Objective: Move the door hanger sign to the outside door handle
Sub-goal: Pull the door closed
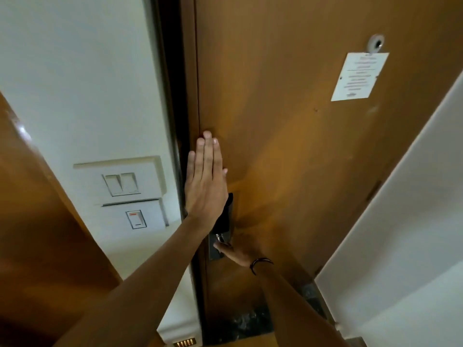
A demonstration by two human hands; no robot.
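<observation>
The brown wooden door (288, 146) fills the middle of the view, its edge against the dark frame. My left hand (205, 179) lies flat on the door near that edge, fingers straight and holding nothing. Lower down, my right hand (235, 252), with a dark wristband, is closed around the door handle (221, 237); only the handle's silver stub shows and my fingers are hidden. A dark flat object (228, 214) sits just above the handle, partly behind my left wrist. I cannot tell whether it is the hanger sign.
A white notice (358, 76) hangs below the peephole (375, 43). Light switches (121, 184) and a card slot panel (135, 219) are on the white wall to the left. A wooden panel (37, 221) stands at the far left, a white wall (413, 221) at the right.
</observation>
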